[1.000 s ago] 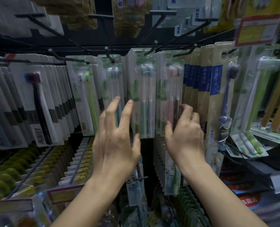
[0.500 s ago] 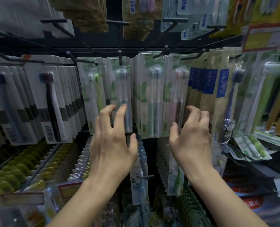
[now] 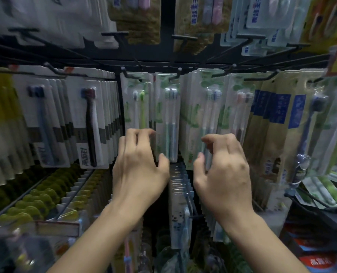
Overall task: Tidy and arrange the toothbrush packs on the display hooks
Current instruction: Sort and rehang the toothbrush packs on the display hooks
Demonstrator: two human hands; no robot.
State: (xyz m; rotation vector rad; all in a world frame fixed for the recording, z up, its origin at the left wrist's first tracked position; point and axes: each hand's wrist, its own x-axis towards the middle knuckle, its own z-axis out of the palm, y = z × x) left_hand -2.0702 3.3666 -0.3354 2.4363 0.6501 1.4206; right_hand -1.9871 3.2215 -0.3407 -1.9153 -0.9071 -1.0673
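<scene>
Now both hands curled where fingers were straight before: left hand (image 3: 139,166) pinches twin-brush pack (image 3: 170,123), right hand (image 3: 221,170) grips neighbouring pack (image 3: 203,123). Straightening begins.

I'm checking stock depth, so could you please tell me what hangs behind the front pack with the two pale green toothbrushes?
Behind the front pack, edges of more packs show on the same hook. Their count and contents are covered; the left hand hides the lower corner.
</scene>
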